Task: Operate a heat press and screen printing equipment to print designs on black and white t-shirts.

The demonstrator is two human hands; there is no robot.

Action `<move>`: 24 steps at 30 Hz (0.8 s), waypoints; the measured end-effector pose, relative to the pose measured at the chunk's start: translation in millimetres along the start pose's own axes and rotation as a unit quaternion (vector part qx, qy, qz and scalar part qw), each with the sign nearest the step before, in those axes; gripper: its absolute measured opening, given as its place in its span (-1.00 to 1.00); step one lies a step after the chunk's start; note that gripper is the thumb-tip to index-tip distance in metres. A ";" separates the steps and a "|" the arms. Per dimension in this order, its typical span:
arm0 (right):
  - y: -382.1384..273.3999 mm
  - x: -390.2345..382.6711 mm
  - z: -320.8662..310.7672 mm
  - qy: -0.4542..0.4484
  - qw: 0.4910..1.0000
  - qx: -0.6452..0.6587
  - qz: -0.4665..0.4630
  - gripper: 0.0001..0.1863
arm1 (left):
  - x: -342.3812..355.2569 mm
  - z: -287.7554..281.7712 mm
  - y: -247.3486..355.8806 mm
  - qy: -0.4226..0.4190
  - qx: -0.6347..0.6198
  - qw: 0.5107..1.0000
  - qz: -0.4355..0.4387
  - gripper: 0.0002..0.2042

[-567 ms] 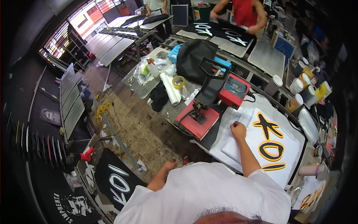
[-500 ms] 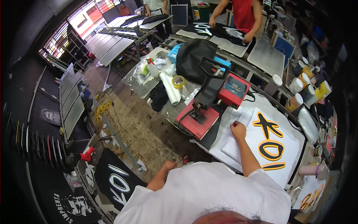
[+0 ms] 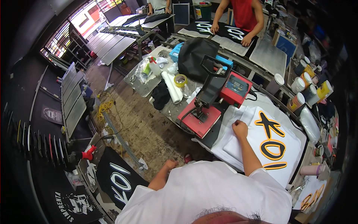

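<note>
Fingers of the right hand [image 3: 239, 129] are curled and pressed down on the upper left corner of the white printed garment [image 3: 261, 143], pinning the fabric flat; whether any cloth is pinched between them cannot be told. That garment lies spread on the work table [image 3: 169, 108], just to the right of the red heat press [image 3: 212, 102], and carries a black design outlined in yellow. Its near edge overlaps a stack of plain white fabric [image 3: 231, 128]. Position of the left hand [image 3: 170, 164]: hanging free at the person's side over the brown floor [image 3: 141, 127], fingers loosely curled into a soft fist, holding nothing. The press stands with its handle raised and its lower red plate exposed. A tape roll [image 3: 180, 80] and a white paper roll [image 3: 173, 87] lie beyond the press. Paint jars [image 3: 304, 87] stand along the far right edge. At the far bench, another person in a red top [image 3: 244, 15] rests both hands on dark printed cloth [image 3: 220, 31].
</note>
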State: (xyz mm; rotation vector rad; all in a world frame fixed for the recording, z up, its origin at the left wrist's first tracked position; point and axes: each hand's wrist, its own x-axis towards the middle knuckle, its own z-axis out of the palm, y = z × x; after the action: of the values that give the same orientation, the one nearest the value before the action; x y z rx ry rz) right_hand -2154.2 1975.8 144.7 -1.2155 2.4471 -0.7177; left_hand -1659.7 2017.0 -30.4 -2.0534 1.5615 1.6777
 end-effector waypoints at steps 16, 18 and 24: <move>1.8 -0.6 0.5 0.000 1.000 0.007 0.006 -0.72 | -2.7 -0.2 2.3 -0.004 0.079 0.997 0.015 -0.61; 0.5 -1.5 -0.6 0.001 1.000 0.007 0.008 -0.73 | -2.6 -1.4 4.8 -0.009 0.081 0.997 0.009 -0.61; 3.0 -0.2 0.2 0.006 1.000 0.000 0.010 -0.74 | -8.2 -2.6 13.4 -0.029 0.032 0.999 -0.022 -0.59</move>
State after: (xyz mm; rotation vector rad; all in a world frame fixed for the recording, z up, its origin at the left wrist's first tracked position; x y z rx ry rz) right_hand -2155.9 1977.4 142.8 -1.1873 2.4647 -0.7217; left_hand -1666.7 2014.2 -16.3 -1.9746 1.5207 1.6355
